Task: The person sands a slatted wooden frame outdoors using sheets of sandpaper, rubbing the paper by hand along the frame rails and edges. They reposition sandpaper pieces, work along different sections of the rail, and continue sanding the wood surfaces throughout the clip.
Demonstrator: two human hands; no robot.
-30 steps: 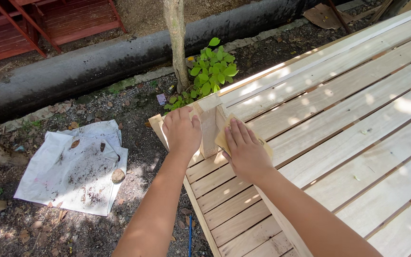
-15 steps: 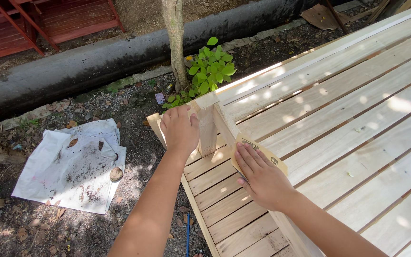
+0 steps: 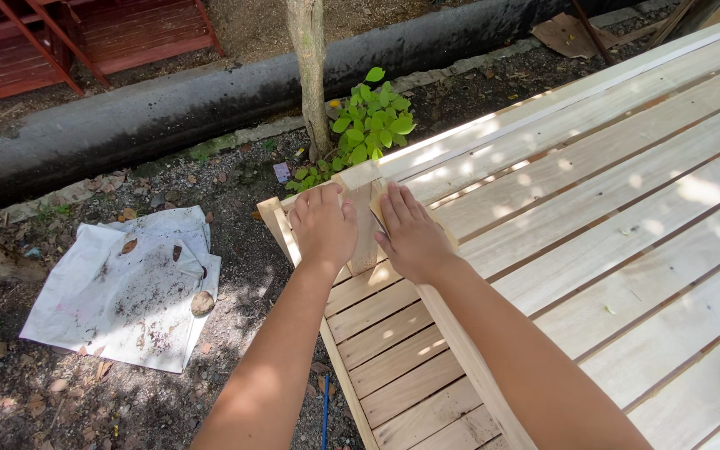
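My left hand [image 3: 324,227] lies flat with its fingers together, pressing on the left side of a short pale upright wooden post [image 3: 365,218]. My right hand [image 3: 410,233] lies flat too, fingers straight and close, pressing a small tan sheet of sandpaper [image 3: 442,233] on the right side of that post. Neither hand is pinching anything. The post stands between my two hands, at the far corner of the big bench of long pale wooden slats [image 3: 610,217], and it sits near the middle of my view, a bit toward 12 o'clock.

At 12 o'clock from my hands a small bright green leafy plant [image 3: 368,125] grows beside a thin grey tree trunk [image 3: 310,67]. Behind them a long dark round pipe [image 3: 168,108] runs across the ground. At 11 o'clock, far away, I see red wooden boards [image 3: 85,42]. At 9 o'clock a dirty white cloth [image 3: 127,287] lies flat on the brown dirt ground [image 3: 235,183], with soil and a few dry leaves on it. At 6 o'clock a thin blue stick [image 3: 325,412] lies on the ground under the edge of the bench
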